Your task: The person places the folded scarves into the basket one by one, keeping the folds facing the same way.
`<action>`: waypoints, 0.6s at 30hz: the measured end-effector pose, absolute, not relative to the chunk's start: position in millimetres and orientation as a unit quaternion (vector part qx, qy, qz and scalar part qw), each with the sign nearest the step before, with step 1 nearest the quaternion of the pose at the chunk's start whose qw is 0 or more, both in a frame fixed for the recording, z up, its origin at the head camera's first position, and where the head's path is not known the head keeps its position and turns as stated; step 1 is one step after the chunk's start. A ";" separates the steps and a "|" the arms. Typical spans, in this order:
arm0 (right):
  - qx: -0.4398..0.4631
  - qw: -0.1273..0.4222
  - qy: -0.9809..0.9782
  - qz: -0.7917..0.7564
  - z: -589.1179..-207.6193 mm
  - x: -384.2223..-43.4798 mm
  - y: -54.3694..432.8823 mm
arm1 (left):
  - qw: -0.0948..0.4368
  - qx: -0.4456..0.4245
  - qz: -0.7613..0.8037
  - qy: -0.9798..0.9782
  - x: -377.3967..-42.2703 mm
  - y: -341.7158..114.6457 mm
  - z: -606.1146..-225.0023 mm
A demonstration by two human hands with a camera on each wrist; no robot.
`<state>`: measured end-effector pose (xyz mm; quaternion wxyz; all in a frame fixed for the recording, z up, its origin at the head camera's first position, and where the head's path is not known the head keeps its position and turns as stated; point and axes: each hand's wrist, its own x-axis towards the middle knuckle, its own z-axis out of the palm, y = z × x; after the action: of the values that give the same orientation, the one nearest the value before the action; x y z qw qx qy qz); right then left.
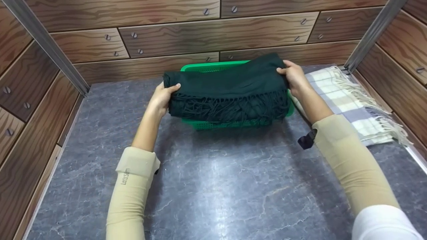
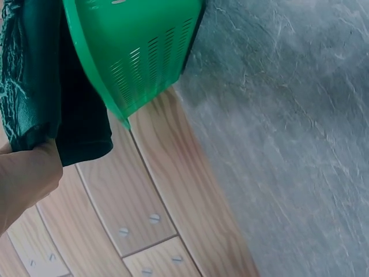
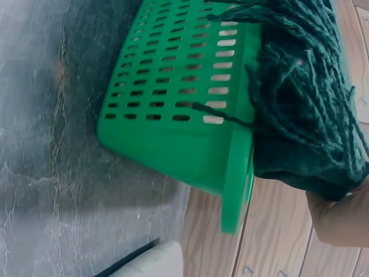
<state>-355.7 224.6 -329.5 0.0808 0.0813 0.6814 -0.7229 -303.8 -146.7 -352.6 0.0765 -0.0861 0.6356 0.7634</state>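
Observation:
A folded dark green scarf (image 1: 227, 83) with a fringe along its near side is held level over a green plastic basket (image 1: 213, 125). My left hand (image 1: 161, 98) grips its left end, thumb on top and fingers beneath. On the other end, my right hand (image 1: 295, 78) pinches the right edge the same way. In the left wrist view the scarf (image 2: 34, 86) sits above the basket's rim (image 2: 95, 81). The right wrist view has fringe strands (image 3: 294, 92) hanging beside the basket's slotted wall (image 3: 173, 86). The scarf hides most of the basket's inside.
A folded plaid scarf (image 1: 350, 103) in cream, grey and beige lies right of the basket on the grey marbled table (image 1: 213, 186). Wood-patterned panels (image 1: 213, 35) wall in the back and both sides, with metal posts (image 1: 50, 50) at the corners.

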 end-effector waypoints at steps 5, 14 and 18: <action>0.083 0.070 0.702 -0.704 -333.4 -362.1 229.2 | 0.077 -0.085 0.768 0.631 -309.6 -142.8 -356.7; 0.085 0.063 0.728 -0.678 -338.4 -374.5 230.0 | 0.070 -0.084 0.753 0.649 -318.6 -139.2 -366.2; 0.080 0.046 0.735 -0.672 -340.7 -380.2 229.6 | 0.064 -0.078 0.750 0.654 -322.9 -137.4 -367.6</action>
<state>-380.2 229.6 -340.7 0.0461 0.0803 0.7351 -0.6716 -322.9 -137.4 -367.6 0.0645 -0.0776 0.6539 0.7499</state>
